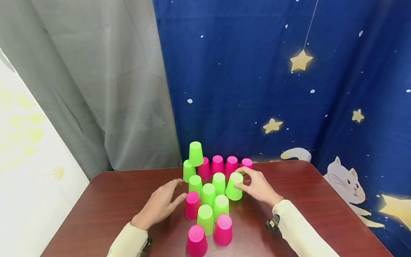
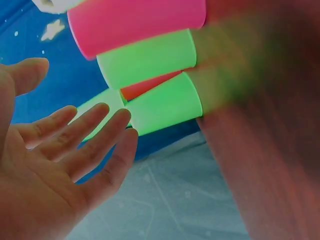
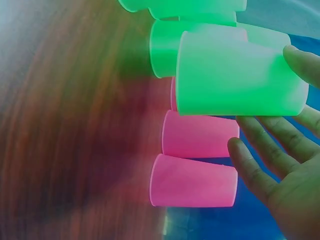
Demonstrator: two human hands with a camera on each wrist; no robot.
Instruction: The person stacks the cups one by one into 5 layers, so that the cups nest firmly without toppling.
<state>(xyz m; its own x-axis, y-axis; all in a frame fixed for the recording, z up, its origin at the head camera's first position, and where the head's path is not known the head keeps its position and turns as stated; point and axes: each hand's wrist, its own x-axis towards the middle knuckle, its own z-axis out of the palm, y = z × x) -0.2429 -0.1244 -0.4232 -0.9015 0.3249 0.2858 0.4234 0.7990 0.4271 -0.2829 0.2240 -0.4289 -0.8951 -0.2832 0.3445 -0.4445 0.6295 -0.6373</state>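
Note:
Several green and pink plastic cups stand upside down in a cluster on a dark red table (image 1: 122, 200). My right hand (image 1: 240, 180) grips a tilted green cup (image 1: 233, 189) at the cluster's right side, thumb and fingers around its top end. The right wrist view shows that green cup (image 3: 240, 75) between thumb and fingers of my right hand (image 3: 287, 125), with pink cups (image 3: 195, 182) beyond it. My left hand (image 1: 179, 189) is spread and holds nothing, just left of a pink cup (image 1: 192, 205) and a green cup (image 1: 194, 184). One green cup (image 1: 196, 153) sits atop two others at the back.
A grey curtain (image 1: 106, 89) hangs at the back left and a blue starry cloth (image 1: 273, 78) at the back and right. Two pink cups (image 1: 222, 229) stand nearest me. Bare tabletop lies to both sides of the cluster. A wrist device (image 1: 273, 223) is strapped at my right sleeve.

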